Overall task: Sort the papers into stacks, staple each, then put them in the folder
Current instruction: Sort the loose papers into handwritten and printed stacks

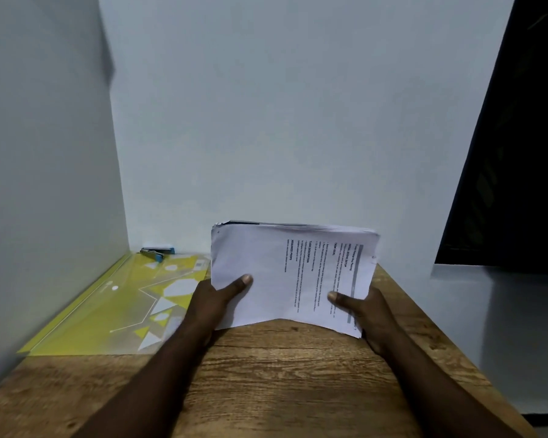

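Observation:
A thick pile of printed white papers (285, 267) is held up above the wooden table (282, 374), tilted toward me, its text running sideways. My left hand (212, 301) grips the pile's lower left edge, thumb on top. My right hand (364, 308) grips the lower right edge, thumb on the printed sheet. A yellow translucent folder (114, 308) with white geometric shapes lies flat on the table's left side. A blue and black stapler (157, 252) rests at the folder's far end, near the wall corner.
White walls close in the table at the back and on the left. The table's right edge runs diagonally, with a grey floor (487, 327) beyond it and a dark opening (513, 153) at the upper right.

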`<action>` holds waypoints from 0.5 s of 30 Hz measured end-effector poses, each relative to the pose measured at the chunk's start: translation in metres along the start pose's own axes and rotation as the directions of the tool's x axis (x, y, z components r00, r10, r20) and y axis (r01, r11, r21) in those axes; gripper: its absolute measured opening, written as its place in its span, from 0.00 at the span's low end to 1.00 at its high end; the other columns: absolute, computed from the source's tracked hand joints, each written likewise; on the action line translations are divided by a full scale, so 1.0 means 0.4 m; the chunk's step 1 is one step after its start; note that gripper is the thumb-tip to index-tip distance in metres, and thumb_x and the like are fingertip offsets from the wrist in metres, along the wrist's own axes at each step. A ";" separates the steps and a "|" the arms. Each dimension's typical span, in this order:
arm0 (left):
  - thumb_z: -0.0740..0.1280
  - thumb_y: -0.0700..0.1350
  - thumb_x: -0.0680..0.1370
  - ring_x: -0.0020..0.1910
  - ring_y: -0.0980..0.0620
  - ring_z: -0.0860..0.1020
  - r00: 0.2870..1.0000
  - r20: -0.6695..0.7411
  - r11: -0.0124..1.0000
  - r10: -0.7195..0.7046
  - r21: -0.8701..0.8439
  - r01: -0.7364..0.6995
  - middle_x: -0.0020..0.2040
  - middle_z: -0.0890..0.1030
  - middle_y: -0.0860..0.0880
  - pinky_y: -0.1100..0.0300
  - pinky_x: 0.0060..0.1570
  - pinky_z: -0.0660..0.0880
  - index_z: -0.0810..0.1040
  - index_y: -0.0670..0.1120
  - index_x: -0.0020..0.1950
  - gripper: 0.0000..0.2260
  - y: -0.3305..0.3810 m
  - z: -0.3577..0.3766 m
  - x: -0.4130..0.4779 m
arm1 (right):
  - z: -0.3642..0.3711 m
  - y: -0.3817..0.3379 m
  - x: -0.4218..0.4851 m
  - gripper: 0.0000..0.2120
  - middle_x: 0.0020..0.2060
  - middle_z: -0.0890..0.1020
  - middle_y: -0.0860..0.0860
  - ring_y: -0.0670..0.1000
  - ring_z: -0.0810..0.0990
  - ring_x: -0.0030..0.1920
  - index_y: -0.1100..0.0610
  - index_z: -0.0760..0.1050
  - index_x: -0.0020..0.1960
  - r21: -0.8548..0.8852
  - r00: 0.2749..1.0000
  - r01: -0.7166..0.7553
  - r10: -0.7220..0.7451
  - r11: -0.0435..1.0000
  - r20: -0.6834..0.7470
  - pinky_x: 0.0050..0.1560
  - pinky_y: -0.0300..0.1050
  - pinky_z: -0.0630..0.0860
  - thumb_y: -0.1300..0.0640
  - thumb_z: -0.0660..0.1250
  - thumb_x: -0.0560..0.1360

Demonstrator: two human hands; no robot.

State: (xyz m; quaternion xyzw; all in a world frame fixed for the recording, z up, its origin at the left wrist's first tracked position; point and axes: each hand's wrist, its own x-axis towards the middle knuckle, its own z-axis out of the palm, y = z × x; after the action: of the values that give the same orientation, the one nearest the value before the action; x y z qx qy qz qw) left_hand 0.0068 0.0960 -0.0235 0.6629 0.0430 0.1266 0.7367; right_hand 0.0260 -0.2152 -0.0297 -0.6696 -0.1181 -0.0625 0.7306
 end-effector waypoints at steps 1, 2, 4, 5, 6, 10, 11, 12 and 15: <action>0.84 0.56 0.67 0.50 0.47 0.88 1.000 0.005 1.000 -0.002 0.003 0.002 0.50 0.89 0.52 0.48 0.53 0.83 0.84 0.50 0.57 0.22 -0.001 0.001 0.002 | 0.005 -0.002 0.002 0.22 0.58 0.88 0.55 0.55 0.88 0.56 0.57 0.81 0.65 -0.024 1.000 0.018 -0.018 1.000 -0.022 0.58 0.55 0.83 0.61 0.80 0.72; 0.84 0.56 0.67 0.51 0.47 0.88 1.000 0.016 1.000 -0.012 0.004 0.012 0.51 0.89 0.51 0.46 0.54 0.84 0.84 0.49 0.59 0.24 0.001 0.001 0.003 | 0.008 -0.006 0.006 0.20 0.57 0.88 0.55 0.51 0.88 0.52 0.58 0.82 0.64 -0.039 0.999 0.033 -0.034 0.999 -0.028 0.50 0.47 0.84 0.62 0.79 0.73; 0.84 0.53 0.69 0.51 0.45 0.88 0.997 0.075 0.999 -0.027 -0.030 0.029 0.53 0.89 0.49 0.47 0.53 0.84 0.84 0.47 0.61 0.24 0.019 -0.001 -0.007 | 0.012 -0.019 0.017 0.20 0.56 0.88 0.57 0.49 0.89 0.47 0.58 0.83 0.63 -0.014 0.999 0.024 -0.024 1.000 -0.025 0.46 0.46 0.84 0.62 0.80 0.72; 0.82 0.51 0.71 0.52 0.45 0.88 0.994 0.104 0.999 -0.015 -0.044 0.019 0.54 0.89 0.48 0.50 0.50 0.84 0.84 0.46 0.62 0.22 0.036 -0.007 -0.008 | 0.008 -0.028 0.025 0.22 0.57 0.87 0.57 0.53 0.89 0.52 0.57 0.84 0.62 0.003 1.000 0.011 -0.011 1.000 -0.018 0.54 0.54 0.85 0.59 0.82 0.69; 0.81 0.48 0.72 0.52 0.45 0.88 0.991 0.131 0.999 0.014 -0.051 -0.008 0.54 0.89 0.47 0.54 0.45 0.84 0.84 0.45 0.62 0.20 0.062 -0.015 -0.007 | 0.002 -0.040 0.034 0.25 0.58 0.87 0.57 0.57 0.88 0.56 0.55 0.85 0.61 0.006 1.000 0.005 -0.005 1.000 -0.008 0.61 0.62 0.82 0.54 0.85 0.65; 0.83 0.55 0.67 0.53 0.48 0.87 0.979 0.090 0.981 0.185 0.042 -0.190 0.55 0.88 0.50 0.53 0.47 0.82 0.80 0.53 0.67 0.30 0.201 -0.075 0.054 | -0.040 -0.121 0.072 0.33 0.59 0.87 0.58 0.65 0.85 0.61 0.57 0.84 0.63 -0.173 0.984 -0.076 0.101 0.982 0.143 0.66 0.73 0.76 0.49 0.88 0.61; 0.83 0.59 0.67 0.53 0.50 0.87 0.968 0.082 0.955 0.239 0.159 -0.249 0.54 0.88 0.53 0.52 0.51 0.81 0.79 0.56 0.69 0.32 0.241 -0.083 0.068 | -0.047 -0.146 0.083 0.32 0.59 0.86 0.59 0.64 0.85 0.61 0.59 0.83 0.64 -0.221 0.972 -0.091 0.135 0.971 0.192 0.67 0.71 0.77 0.52 0.87 0.63; 0.81 0.64 0.67 0.54 0.53 0.86 0.951 0.092 0.898 0.295 0.313 -0.309 0.55 0.87 0.57 0.52 0.54 0.80 0.78 0.58 0.70 0.34 0.279 -0.082 0.080 | -0.049 -0.176 0.092 0.30 0.59 0.86 0.59 0.63 0.85 0.61 0.61 0.82 0.65 -0.266 0.959 -0.103 0.167 0.958 0.229 0.67 0.69 0.77 0.56 0.86 0.66; 0.75 0.72 0.69 0.61 0.58 0.78 0.902 0.280 0.611 0.327 0.666 -0.428 0.64 0.77 0.64 0.53 0.63 0.75 0.78 0.60 0.71 0.33 0.382 -0.032 0.086 | -0.037 -0.254 0.122 0.25 0.59 0.87 0.59 0.62 0.86 0.60 0.63 0.82 0.65 -0.402 0.925 -0.098 0.233 0.910 0.301 0.67 0.66 0.78 0.61 0.81 0.69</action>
State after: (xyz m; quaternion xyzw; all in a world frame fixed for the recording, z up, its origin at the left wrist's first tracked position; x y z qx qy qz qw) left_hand 0.0171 0.1302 0.1296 0.8959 -0.1004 0.2088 0.3789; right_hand 0.0490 -0.2366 0.0795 -0.8062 -0.1709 0.0965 0.5582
